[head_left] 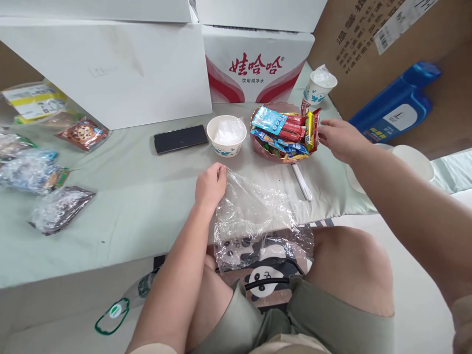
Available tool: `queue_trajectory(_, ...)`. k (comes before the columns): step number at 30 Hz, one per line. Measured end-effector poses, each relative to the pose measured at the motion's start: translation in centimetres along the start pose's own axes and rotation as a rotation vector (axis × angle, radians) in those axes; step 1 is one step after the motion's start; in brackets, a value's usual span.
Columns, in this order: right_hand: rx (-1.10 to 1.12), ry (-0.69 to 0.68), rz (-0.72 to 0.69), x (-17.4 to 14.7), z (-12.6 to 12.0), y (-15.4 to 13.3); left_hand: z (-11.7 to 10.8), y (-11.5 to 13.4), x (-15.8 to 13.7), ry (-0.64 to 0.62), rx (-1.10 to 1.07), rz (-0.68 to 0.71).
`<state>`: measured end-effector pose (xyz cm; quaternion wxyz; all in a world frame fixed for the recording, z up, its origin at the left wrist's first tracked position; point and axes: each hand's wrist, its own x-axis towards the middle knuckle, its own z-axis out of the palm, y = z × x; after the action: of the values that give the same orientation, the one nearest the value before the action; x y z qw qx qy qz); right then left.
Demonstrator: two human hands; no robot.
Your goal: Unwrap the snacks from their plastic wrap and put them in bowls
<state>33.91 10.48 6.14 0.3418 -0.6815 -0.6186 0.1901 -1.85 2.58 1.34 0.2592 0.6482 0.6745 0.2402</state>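
Note:
My left hand (211, 186) is closed on the edge of a clear plastic bag (258, 206), which spreads over the table's front edge and hangs toward my lap. To the right, my right hand (341, 140) has its fingers together at the side of a red snack packet (315, 130); the fingertips are partly hidden. That packet stands upright at the right rim of a pinkish transparent bowl (258, 150). Heaped in the bowl are several wrapped snacks, among them a light-blue packet (270, 120). A paper bowl (226, 149) with crumpled white plastic in it sits beyond my left hand.
A black phone (180, 139) lies left of the paper bowl. Bagged snacks (61, 209) are at far left. A white folded utensil (302, 182) lies before the snack bowl. Behind stand white cartons (155, 73), a paper cup (319, 88) and a blue bottle (394, 105).

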Motion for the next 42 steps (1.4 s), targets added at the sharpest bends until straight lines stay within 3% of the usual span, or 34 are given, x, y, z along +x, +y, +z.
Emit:
queue_trajectory(3, -0.084, 0.035, 0.158, -1.5, 0.1, 0.1, 0.1, 0.1, 0.1, -0.004, -0.004, 0.001)
queue_trajectory(5, -0.168, 0.047, 0.190, -1.7, 0.4, 0.0, 0.1, 0.1, 0.1, -0.006, -0.007, 0.005)
queue_trajectory(11, -0.410, -0.111, 0.020, 0.0, -0.4, -1.4, 0.1, 0.2, 0.1, -0.001, -0.032, 0.003)
queue_trajectory(14, -0.495, 0.006, -0.090, -2.1, -1.8, -3.1, -0.1, 0.2, 0.2, 0.012, -0.093, 0.045)
queue_trajectory(16, -0.379, 0.097, -0.222, -5.5, -2.0, -4.2, -0.3, 0.0, 0.3, 0.023, -0.155, 0.096)
queue_trajectory(18, -0.165, -0.010, -0.371, -9.7, -0.9, -4.7, -0.6, -0.3, 0.4, 0.032, -0.220, 0.125)
queue_trajectory(19, -0.111, -0.129, -0.454, -11.8, 0.0, -4.6, -0.7, -0.5, 0.4, 0.036, -0.249, 0.123)
queue_trajectory(23, -0.183, -0.428, -0.607, -16.9, 4.5, -3.7, -1.3, -1.4, 0.1, 0.065, -0.329, 0.085)
queue_trajectory(26, -0.203, -0.473, -0.586, -17.0, 6.1, -3.3, -1.8, -1.9, -0.2, 0.093, -0.304, 0.076)
queue_trajectory(32, -0.050, -0.307, -0.407, -15.6, 5.4, -3.3, -2.2, -3.1, 0.0, 0.095, -0.338, 0.123)
queue_trajectory(38, 0.124, -0.326, -0.414, -16.2, 4.8, -3.0, -0.9, -4.3, 1.4, 0.101, -0.452, 0.253)
queue_trajectory(42, -0.006, -0.347, -0.540, -16.1, 5.0, -2.6, -0.5, -4.6, 1.8, 0.104, -0.477, 0.266)
